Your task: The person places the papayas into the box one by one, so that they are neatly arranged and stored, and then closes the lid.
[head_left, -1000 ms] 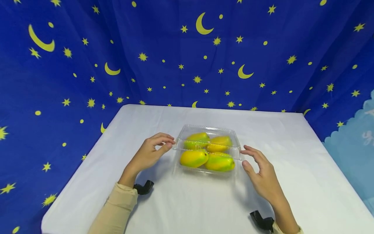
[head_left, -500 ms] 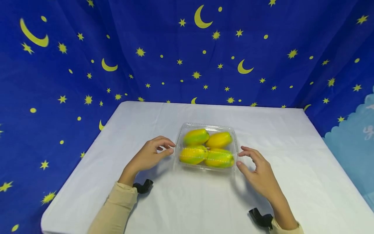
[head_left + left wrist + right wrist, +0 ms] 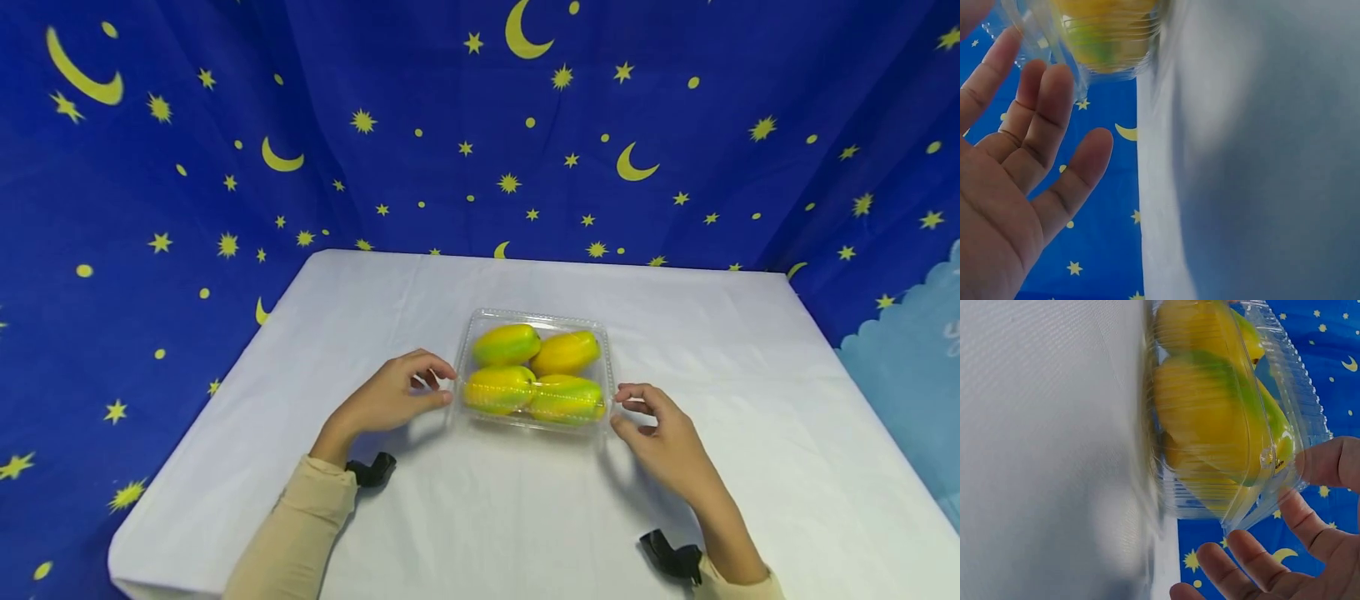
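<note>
A clear plastic clamshell box sits on the white table with several yellow-green, mango-like fruits inside. Its hinged lid is over the fruits, and in the right wrist view the lid's rim stands slightly apart from the base. At the box's left side, my left hand holds the lid's edge between thumb and index finger, the other fingers loosely bent. On the opposite side my right hand pinches the lid's corner; its thumb and index fingertip meet the clear rim in the right wrist view, with the remaining fingers spread below.
A white cloth covers the table. Behind it and on the left hangs a blue curtain with yellow moons and stars; a light-blue patch shows at the right. Black wrist mounts stick out from both wrists.
The lid has come down from a raised tilt over the fruits to lie nearly level on the box. Both hands have lowered slightly with it, and the right hand has moved a little inward.
</note>
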Available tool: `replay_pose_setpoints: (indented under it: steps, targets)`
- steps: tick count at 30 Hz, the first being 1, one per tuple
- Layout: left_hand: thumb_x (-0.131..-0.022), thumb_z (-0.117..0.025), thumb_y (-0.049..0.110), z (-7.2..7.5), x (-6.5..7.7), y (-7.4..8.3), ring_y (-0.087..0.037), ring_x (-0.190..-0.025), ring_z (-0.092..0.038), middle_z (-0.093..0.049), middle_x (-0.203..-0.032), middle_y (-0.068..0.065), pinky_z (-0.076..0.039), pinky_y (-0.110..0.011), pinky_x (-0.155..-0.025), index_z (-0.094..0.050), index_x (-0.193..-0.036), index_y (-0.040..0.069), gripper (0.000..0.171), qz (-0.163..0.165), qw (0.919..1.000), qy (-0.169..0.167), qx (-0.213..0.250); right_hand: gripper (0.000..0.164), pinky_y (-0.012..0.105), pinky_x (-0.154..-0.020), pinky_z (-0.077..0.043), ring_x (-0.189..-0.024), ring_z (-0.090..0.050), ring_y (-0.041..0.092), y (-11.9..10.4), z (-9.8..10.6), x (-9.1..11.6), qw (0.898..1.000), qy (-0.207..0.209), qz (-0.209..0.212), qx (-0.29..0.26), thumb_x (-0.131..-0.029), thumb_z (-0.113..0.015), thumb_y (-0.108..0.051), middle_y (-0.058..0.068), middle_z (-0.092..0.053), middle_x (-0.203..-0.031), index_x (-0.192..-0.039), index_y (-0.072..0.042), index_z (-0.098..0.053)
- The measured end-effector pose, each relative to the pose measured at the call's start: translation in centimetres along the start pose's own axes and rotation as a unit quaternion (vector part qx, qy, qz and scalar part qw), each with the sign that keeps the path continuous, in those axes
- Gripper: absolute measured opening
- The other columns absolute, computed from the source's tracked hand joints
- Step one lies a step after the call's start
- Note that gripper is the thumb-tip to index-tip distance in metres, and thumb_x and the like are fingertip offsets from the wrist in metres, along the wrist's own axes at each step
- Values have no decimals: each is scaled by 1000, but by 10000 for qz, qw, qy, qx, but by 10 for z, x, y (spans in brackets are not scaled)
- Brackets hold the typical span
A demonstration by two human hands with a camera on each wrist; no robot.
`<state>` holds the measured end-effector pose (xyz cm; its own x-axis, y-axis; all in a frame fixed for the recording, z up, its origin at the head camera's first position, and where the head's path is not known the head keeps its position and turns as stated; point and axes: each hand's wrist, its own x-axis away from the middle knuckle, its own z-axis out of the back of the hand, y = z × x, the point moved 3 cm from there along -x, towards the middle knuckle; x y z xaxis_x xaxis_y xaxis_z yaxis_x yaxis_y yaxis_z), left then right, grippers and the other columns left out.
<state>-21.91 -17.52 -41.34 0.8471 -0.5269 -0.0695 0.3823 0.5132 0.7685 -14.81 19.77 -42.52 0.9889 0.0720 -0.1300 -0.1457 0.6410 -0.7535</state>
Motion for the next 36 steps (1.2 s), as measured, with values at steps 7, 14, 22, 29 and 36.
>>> replay_pose_setpoints:
  steps: [7, 14, 22, 29, 36]
  targets:
    - [-92, -74, 33, -6, -2, -2, -14, -96, -60, -67, -112, -1, -51, -41, -92, -66, -115, 23, 27, 71, 9998, -146, 62, 24, 44, -86, -58, -119, -64, 34, 0, -1, -1, 9988, -230, -389, -163, -99, -62, -25, 11, -61, -133, -121, -16, -58]
    - [-92, -74, 29, -7, -4, -2, -18, -90, -57, -62, -96, 2, -50, -31, -83, -64, -112, 20, 25, 195, 9993, -236, 191, 27, 29, -73, -52, -96, -66, 21, 0, -2, 0, 9970, -525, -476, -297, -98, -65, -26, 11, -66, -121, -121, -14, -56]
    - [-91, -74, 23, -9, -3, -4, -20, -81, -58, -62, -91, -3, -50, -27, -73, -61, -111, 19, 24, 377, 9965, -394, 628, 33, 27, -58, -47, -74, -62, 19, 4, -4, -1, 9881, -905, -696, -1027, -99, -64, -23, 15, -69, -100, -125, -9, -51]
    - [-93, -69, 18, -13, -2, -7, -15, -67, -51, -60, -82, -5, -42, -24, -57, -55, -115, 13, 26, 583, 9905, -726, 1009, 37, 26, -52, -43, -61, -51, 14, 6, -6, -1, 9769, -1218, -1027, -1423, -98, -63, -20, 16, -72, -87, -129, -9, -43]
    - [-92, -66, 12, -18, -4, -5, -12, -58, -43, -51, -68, 1, -37, -22, -52, -50, -115, 9, 28, 859, 9839, -782, 1361, 40, 24, -48, -37, -55, -43, 10, 7, -8, -3, 9699, -1337, -1128, -1691, -99, -62, -17, 18, -70, -83, -129, -7, -39]
